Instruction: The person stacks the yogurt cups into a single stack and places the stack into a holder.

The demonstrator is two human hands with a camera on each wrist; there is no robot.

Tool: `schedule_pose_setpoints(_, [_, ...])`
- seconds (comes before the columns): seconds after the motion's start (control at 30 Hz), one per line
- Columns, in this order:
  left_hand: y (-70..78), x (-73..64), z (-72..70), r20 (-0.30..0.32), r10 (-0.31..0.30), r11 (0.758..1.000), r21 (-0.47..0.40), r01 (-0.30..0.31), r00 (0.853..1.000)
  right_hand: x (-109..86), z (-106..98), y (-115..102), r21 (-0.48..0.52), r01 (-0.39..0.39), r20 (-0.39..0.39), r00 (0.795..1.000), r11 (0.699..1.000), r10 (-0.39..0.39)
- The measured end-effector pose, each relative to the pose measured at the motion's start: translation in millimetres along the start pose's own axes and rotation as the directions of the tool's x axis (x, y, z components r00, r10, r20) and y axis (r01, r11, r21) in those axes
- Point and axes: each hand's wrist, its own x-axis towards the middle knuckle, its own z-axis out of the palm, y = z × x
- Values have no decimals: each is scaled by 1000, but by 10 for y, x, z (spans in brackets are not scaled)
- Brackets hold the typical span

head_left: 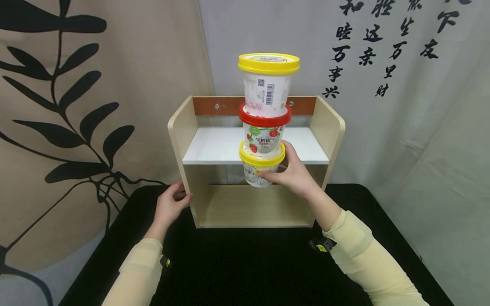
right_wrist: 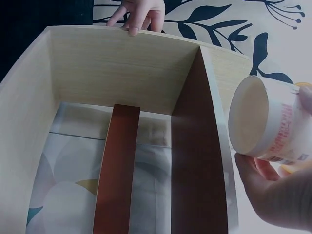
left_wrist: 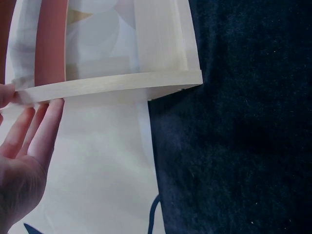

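Observation:
My right hand (head_left: pixel 296 176) grips the lowest of three stacked paper tubs, a small tub with a yellow lid (head_left: pixel 251 175), thumb across its front. On it stands a tub with a red lid (head_left: pixel 260 138) and strawberry pictures. A larger white tub with a yellow lid (head_left: pixel 255 87) tops the stack. The stack is upright in front of the shelf's middle board; in the right wrist view a white tub bottom (right_wrist: pixel 249 117) faces the camera. My left hand (head_left: pixel 172 207) holds the left side panel of the wooden shelf (left_wrist: pixel 107 84), with thumb and fingers on opposite faces.
The two-level shelf has a white middle board (head_left: pixel 214 144), a pale lower board (head_left: pixel 256 208) and a brown back rail (head_left: pixel 204 106). It stands at the back of a black-covered table (head_left: pixel 245 267). Behind hang curtains (head_left: pixel 383 140) with leaf and character prints.

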Motion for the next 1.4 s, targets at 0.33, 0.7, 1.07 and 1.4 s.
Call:
schedule_pose_setpoints(0.33, [-6, 1, -1, -1, -7, 1000, 16, 7, 1000, 143, 13, -59, -17, 1, -54, 999, 1000, -1])
schedule_pose_setpoints(0.7, [-11, 5, 2, 2, -4, 1000, 21, 4, 1000, 291, -11, -68, -63, -28, -111, 994, 998, 21])
schedule_pose_setpoints(1.07, [-17, -3, 7, 8, -38, 999, 12, 38, 999, 428, -21, -23, -107, -48, -101, 994, 993, 37])
schedule_pose_setpoints(1.4, [-7, -6, 7, 11, -40, 999, 7, 40, 999, 601, -67, 1, -130, -126, -116, 987, 984, 111])
